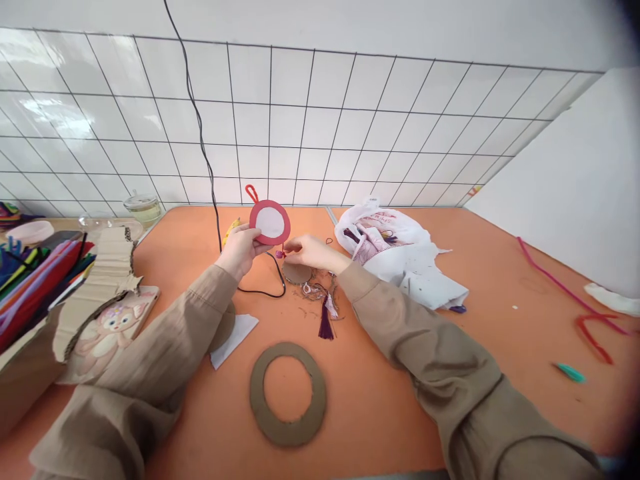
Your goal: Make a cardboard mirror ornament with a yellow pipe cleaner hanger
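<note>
A red ring-shaped disc (pixel 271 222) with a pale round centre and a red loop on top is held up by my left hand (pixel 241 248), thumb on its lower left edge. Just under its lower right edge, my right hand (pixel 313 253) pinches a small dark pink bead (pixel 280 254) that hangs from the disc. Below my right hand lies a small cardboard circle (pixel 297 272), beside tangled threads and a dark purple tassel (pixel 326 320). A cardboard ring (pixel 288 393) lies flat on the orange table (pixel 380 413) nearer to me.
A white plastic bag (pixel 415 257) with pink material sits at the back right. Corrugated cardboard (pixel 95 287), coloured pipe cleaners (pixel 40 280) and a glass jar (pixel 143 207) stand on the left. A black cable (pixel 203 143) hangs down the tiled wall. Red and pink pipe cleaners (pixel 560 280) lie far right.
</note>
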`<move>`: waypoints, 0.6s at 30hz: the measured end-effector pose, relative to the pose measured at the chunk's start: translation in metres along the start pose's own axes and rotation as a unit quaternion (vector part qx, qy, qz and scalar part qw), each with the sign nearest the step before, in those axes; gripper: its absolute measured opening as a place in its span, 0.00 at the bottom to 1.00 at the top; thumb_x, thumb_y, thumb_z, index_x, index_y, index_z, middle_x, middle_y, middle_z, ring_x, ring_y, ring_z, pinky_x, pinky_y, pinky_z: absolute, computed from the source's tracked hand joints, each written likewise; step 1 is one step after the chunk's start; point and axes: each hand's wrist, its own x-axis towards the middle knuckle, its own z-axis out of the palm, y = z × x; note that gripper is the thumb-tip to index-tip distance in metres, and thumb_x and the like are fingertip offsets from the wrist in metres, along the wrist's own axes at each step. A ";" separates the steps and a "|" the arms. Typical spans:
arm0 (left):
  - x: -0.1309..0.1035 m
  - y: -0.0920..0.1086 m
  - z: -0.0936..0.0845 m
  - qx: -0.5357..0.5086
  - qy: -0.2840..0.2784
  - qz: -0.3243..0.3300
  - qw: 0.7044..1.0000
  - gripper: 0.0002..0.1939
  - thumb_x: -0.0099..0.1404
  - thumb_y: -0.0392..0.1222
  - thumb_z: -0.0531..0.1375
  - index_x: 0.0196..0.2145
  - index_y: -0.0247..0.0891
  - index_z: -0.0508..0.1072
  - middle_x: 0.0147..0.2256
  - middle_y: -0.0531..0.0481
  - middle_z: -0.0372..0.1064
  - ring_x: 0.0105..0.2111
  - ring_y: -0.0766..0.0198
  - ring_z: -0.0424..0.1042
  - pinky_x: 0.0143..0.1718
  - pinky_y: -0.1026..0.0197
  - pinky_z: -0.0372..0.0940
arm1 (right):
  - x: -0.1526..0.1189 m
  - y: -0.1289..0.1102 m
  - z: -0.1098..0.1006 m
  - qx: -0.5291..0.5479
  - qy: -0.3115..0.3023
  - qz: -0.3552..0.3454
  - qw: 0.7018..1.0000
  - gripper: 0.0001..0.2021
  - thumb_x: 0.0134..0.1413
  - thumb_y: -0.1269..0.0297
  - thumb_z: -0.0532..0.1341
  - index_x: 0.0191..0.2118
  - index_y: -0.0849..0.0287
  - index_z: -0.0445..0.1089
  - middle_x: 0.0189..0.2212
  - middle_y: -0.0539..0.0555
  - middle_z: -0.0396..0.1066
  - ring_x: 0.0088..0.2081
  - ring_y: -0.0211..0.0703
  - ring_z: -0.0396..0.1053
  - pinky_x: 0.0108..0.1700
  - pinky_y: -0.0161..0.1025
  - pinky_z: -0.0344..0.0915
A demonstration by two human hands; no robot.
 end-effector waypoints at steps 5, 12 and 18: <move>0.003 -0.002 0.000 -0.009 0.015 0.012 1.000 0.08 0.53 0.25 0.57 0.31 0.30 0.73 0.25 0.44 0.74 0.36 0.54 0.80 0.47 0.46 0.75 | -0.001 -0.004 0.004 -0.044 -0.044 0.026 0.998 0.15 0.48 0.69 0.67 0.45 0.60 0.78 0.38 0.56 0.80 0.40 0.46 0.75 0.40 0.36 0.66; 0.007 0.001 -0.004 -0.012 0.045 0.054 0.997 0.08 0.54 0.27 0.57 0.32 0.32 0.72 0.27 0.45 0.74 0.37 0.55 0.79 0.47 0.48 0.74 | -0.003 0.001 -0.010 -0.059 -0.012 0.059 0.996 0.15 0.41 0.73 0.71 0.40 0.62 0.79 0.38 0.61 0.80 0.41 0.55 0.77 0.41 0.42 0.69; -0.008 0.003 0.005 0.028 0.000 0.108 0.994 0.08 0.54 0.30 0.58 0.31 0.33 0.76 0.28 0.47 0.75 0.35 0.58 0.78 0.44 0.54 0.73 | -0.013 -0.032 -0.016 0.034 0.144 -0.024 0.989 0.13 0.62 0.63 0.60 0.50 0.60 0.74 0.52 0.61 0.76 0.53 0.48 0.73 0.55 0.46 0.68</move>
